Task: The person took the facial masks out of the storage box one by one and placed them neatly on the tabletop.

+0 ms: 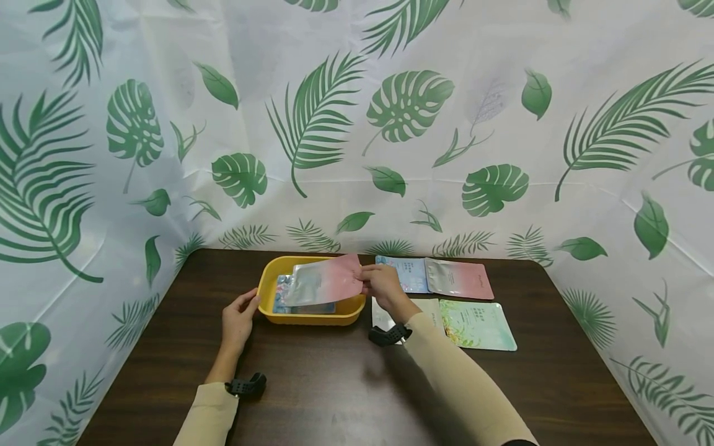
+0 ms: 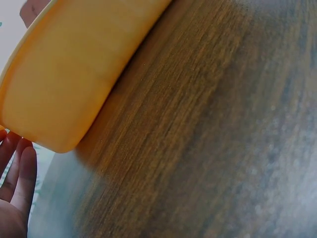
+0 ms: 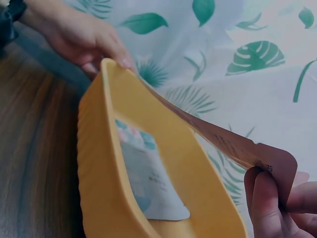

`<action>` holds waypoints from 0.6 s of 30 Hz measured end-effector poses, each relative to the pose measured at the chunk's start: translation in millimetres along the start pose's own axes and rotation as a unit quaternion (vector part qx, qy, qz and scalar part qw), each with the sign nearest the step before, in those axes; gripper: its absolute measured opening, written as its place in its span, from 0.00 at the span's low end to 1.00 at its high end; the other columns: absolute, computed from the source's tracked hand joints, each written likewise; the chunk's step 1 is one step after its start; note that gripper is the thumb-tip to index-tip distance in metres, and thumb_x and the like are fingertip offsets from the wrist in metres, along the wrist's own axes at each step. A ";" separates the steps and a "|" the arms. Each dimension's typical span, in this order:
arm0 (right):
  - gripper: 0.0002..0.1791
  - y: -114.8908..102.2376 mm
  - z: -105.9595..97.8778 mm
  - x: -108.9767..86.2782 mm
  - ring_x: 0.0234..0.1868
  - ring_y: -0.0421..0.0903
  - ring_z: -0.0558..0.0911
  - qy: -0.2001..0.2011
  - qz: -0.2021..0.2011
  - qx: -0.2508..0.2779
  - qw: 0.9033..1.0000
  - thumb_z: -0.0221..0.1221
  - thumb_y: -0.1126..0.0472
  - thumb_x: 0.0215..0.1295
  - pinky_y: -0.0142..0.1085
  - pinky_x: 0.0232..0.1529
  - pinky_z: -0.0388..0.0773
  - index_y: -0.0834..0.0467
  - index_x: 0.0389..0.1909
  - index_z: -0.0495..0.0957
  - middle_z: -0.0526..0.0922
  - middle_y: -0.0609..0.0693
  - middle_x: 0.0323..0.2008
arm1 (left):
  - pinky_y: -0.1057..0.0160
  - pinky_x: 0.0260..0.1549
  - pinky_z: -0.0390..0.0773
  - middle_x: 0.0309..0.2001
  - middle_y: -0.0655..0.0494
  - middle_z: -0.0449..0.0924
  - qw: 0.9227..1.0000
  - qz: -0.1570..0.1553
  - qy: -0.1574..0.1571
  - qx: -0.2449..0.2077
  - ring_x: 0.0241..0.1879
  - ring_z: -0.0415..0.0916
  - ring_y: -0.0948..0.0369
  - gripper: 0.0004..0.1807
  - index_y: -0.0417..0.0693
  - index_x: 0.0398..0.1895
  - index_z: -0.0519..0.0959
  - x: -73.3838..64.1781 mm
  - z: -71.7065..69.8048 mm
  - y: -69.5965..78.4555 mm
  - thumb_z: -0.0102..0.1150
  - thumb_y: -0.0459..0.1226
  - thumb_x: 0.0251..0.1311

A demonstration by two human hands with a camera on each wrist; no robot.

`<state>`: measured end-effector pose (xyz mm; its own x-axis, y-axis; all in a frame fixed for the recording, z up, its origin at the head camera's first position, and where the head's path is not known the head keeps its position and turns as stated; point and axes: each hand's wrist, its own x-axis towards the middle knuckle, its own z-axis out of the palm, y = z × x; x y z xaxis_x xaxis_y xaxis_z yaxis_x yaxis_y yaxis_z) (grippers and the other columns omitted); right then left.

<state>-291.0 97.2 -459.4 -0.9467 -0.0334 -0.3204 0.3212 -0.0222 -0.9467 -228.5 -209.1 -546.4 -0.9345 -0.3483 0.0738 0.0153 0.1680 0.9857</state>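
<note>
My right hand (image 1: 383, 285) pinches a pink-and-silver sachet (image 1: 329, 280) by its pink end, thumb on one face and fingers on the other. The sachet slants over the yellow plastic basket (image 1: 312, 319), its silver end toward the left. Below it, a blue flower-printed sachet (image 3: 151, 173) lies inside the basket. At the basket's left end my left hand (image 1: 238, 319) holds the rim with its fingertips; in the left wrist view its fingers (image 2: 25, 173) reach up to the basket's edge.
Right of the basket, flat on the dark wooden table (image 1: 312, 384), lie a blue sachet (image 1: 411, 274), another pink-and-silver one (image 1: 460, 278), a pale one (image 1: 429, 308) partly under my right arm, and a green one (image 1: 478, 325). A leaf-patterned sheet (image 1: 334, 142) surrounds the table.
</note>
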 end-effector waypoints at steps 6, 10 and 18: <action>0.16 0.6 -15.4 -6.9 0.21 0.37 0.80 -0.004 0.019 0.022 1.000 0.59 0.70 0.63 0.27 0.23 0.79 0.71 0.51 0.78 0.82 0.46 0.21 | 0.78 0.37 0.79 0.59 0.39 0.78 1.000 -0.001 -0.001 0.004 0.36 0.74 0.80 0.20 0.37 0.58 0.77 -0.1 -0.4 -1.4 0.55 0.40 0.69; 0.18 3.2 -27.7 -12.4 0.21 0.37 0.81 -0.010 0.022 0.041 0.999 0.57 0.71 0.64 0.28 0.24 0.80 0.72 0.54 0.75 0.83 0.46 0.21 | 0.79 0.36 0.79 0.59 0.40 0.78 1.000 -0.003 0.000 0.003 0.37 0.74 0.80 0.20 0.37 0.58 0.77 -0.2 0.0 -1.4 0.55 0.40 0.69; 0.21 6.2 -57.8 -24.7 0.23 0.37 0.84 -0.021 0.010 0.070 0.997 0.54 0.72 0.66 0.28 0.26 0.82 0.77 0.59 0.69 0.84 0.46 0.22 | 0.80 0.36 0.78 0.60 0.40 0.77 1.000 -0.006 -0.003 0.001 0.37 0.74 0.80 0.20 0.37 0.59 0.77 0.3 0.3 -1.7 0.55 0.40 0.69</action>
<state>-267.0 155.6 -459.2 -0.9391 -0.0771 -0.3350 0.3433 -0.1609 -0.9253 -228.9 -209.2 -548.1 -0.9364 -0.3457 0.0609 0.0033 0.1649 0.9863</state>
